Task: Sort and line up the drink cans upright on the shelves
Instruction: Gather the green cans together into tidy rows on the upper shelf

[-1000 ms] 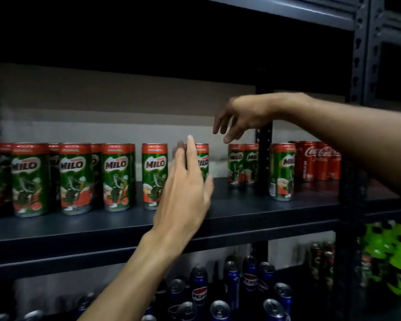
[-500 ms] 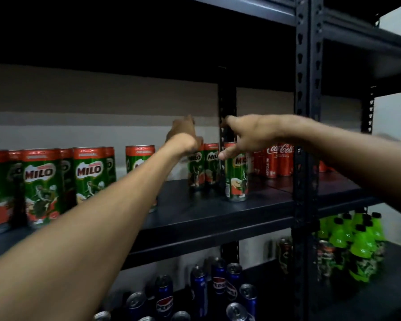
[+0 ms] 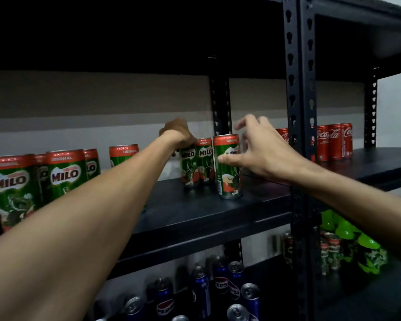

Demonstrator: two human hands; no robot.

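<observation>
Green and red Milo cans stand upright on the dark middle shelf [image 3: 195,218]. My left hand [image 3: 180,135] reaches to the back and grips the top of a rear Milo can [image 3: 189,169], with a second rear can [image 3: 205,162] right beside it. My right hand [image 3: 262,150] hovers with spread fingers at the front Milo can [image 3: 228,174]; its thumb lies against the can's face and the fingers are blurred above and behind it. More Milo cans [image 3: 66,174] stand in a row at the left, partly hidden by my left forearm.
A black perforated upright post [image 3: 299,100] stands just right of my right hand. Red Coca-Cola cans [image 3: 333,142] line the shelf beyond it. Below are blue Pepsi cans [image 3: 220,282], several dark cans and green bottles [image 3: 366,249].
The view has swung left to right along the shelf. My left hand reached deep and closed over a rear can's top. My right hand dropped from above down to the front can.
</observation>
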